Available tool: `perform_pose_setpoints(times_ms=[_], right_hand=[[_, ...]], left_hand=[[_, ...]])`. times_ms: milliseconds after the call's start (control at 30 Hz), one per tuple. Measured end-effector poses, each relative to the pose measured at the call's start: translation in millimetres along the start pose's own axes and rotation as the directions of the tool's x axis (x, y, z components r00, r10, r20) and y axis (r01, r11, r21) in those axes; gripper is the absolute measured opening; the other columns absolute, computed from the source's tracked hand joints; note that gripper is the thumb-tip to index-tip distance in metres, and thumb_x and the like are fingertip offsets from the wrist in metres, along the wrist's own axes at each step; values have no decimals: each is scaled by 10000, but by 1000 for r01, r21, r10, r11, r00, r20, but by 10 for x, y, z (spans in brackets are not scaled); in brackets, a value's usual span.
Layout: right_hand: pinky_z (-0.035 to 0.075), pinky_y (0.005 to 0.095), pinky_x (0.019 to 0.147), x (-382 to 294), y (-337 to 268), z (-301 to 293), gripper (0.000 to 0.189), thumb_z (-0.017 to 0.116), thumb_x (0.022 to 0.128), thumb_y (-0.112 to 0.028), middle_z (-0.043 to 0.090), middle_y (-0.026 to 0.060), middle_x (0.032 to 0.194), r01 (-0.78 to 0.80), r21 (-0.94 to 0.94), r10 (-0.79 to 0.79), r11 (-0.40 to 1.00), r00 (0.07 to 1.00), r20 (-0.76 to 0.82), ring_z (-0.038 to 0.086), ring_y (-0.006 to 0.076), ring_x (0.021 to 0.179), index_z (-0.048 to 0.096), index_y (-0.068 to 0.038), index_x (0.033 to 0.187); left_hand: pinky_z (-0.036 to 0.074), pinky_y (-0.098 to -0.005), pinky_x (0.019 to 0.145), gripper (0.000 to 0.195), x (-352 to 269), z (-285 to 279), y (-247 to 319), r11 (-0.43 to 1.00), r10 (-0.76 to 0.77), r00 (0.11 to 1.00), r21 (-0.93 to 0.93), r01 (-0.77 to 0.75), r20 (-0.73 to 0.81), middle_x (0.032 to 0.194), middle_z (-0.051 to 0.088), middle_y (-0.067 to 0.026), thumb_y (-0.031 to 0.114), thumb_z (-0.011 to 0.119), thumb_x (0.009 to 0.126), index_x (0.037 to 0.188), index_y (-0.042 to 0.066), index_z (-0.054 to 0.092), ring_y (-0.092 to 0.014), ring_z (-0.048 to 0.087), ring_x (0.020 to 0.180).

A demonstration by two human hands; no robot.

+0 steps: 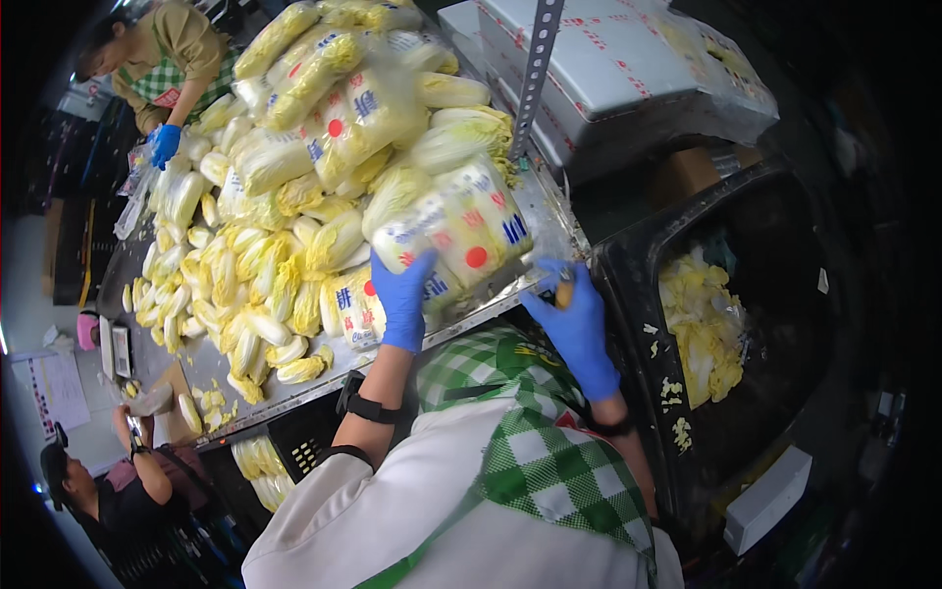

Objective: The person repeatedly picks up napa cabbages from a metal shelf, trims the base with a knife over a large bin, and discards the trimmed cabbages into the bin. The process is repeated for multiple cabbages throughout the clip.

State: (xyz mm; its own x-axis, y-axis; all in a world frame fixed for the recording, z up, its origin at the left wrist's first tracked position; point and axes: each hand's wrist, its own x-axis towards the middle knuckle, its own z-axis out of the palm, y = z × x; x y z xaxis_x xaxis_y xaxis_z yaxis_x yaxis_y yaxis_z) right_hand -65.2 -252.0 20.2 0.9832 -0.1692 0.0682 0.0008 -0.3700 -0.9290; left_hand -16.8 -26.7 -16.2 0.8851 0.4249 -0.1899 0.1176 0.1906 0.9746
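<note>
My left hand [401, 302], in a blue glove, grips the near end of a napa cabbage in a clear printed plastic bag [471, 221]. That bag lies tilted by the table's near edge and looks slightly blurred. My right hand [578, 316], gloved alike, is over the table's edge, curled around a small tool with a tan handle [564, 293]; its blade, if any, cannot be made out. Another bagged cabbage [357, 305] lies left of my left hand. Unbagged napa cabbage [464, 140] rests just beyond the bag.
The metal table [335, 375] bears a high heap of bagged cabbages [324, 110] and small cabbage hearts [221, 280]. A black bin [625, 272] with trimmed leaves [703, 331] stands right. Behind a perforated post [536, 73] are foam boxes [589, 59]. Two co-workers [176, 59] are at the left.
</note>
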Motion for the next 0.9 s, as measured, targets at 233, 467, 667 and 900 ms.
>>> perform_pose_setpoints(times_ms=[233, 467, 667, 900], right_hand=[[515, 425, 557, 122, -208, 52, 300, 667, 904, -352, 664, 114, 778, 200, -501, -123, 842, 975, 183, 658, 311, 624, 580, -66, 881], [454, 405, 587, -25, -373, -116, 186, 700, 852, -305, 542, 53, 746, 267, -718, -115, 642, 960, 255, 566, 238, 649, 639, -130, 873], [444, 385, 613, 143, -508, -86, 180, 685, 861, -329, 538, 35, 783, 332, -860, -178, 388, 942, 283, 551, 217, 701, 650, -161, 913], [442, 375, 611, 204, -540, -109, 207, 689, 849, -352, 527, 30, 804, 372, -861, -142, 348, 928, 343, 551, 206, 698, 662, -177, 958]], left_hand=[[552, -325, 748, 628, 184, 63, -206, 933, -62, 987, 360, 5, 147, 997, 675, -117, 205, 894, 631, 1118, 13, 546, -173, 657, 844], [555, -325, 746, 606, 320, 50, -230, 863, -64, 975, 503, -53, 213, 988, 675, -109, 197, 892, 641, 1098, 13, 539, -171, 655, 833], [552, -332, 758, 627, 225, 151, -99, 784, -46, 985, 617, -69, 168, 991, 673, -106, 207, 900, 634, 1107, 22, 530, -175, 653, 861], [548, -362, 781, 682, 197, 190, 68, 656, -103, 980, 753, -61, 170, 1006, 681, -141, 290, 901, 611, 1126, 44, 527, -219, 676, 867]])
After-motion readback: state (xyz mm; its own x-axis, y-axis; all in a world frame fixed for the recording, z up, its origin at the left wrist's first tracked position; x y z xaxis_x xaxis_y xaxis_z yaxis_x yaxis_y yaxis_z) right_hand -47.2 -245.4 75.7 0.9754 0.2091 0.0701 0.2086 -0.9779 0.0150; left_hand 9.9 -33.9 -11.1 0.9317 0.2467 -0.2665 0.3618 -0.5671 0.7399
